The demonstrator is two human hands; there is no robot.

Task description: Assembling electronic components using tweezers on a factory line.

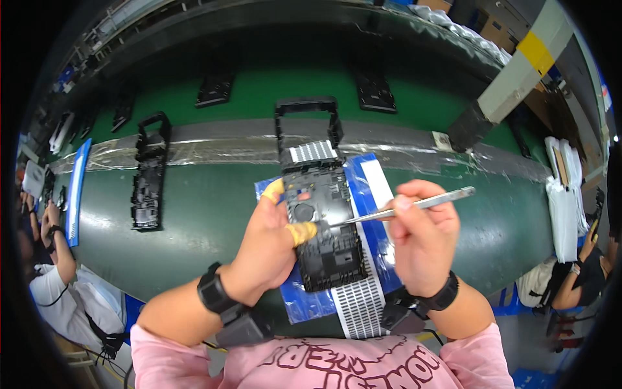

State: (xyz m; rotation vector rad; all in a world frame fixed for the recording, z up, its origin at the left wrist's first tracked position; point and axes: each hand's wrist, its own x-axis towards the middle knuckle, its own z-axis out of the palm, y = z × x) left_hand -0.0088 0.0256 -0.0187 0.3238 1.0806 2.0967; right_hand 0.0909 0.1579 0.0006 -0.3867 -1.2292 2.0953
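A black plastic housing (324, 253) with a loop-like frame at its far end lies in front of me. My left hand (265, 240) grips its left edge, with yellow covers on the thumb and a finger. In my right hand (424, 240) is a pair of metal tweezers (414, 203), pinched between thumb and fingers. The tweezers' tip meets the middle of the housing, close to my left thumb; whether it holds a small piece is too fine to tell. A white sheet with rows of dark rectangles (359, 305) runs beneath the housing, over a blue plastic-covered pad (301, 301).
Another black housing (149, 188) rests on the green table (207, 253) to the left, near a blue strip (79, 191). Further black parts (376, 91) lie beyond the taped seam. A grey post (518, 71) rises at the right, near white bags (560, 201). Co-workers sit on both sides.
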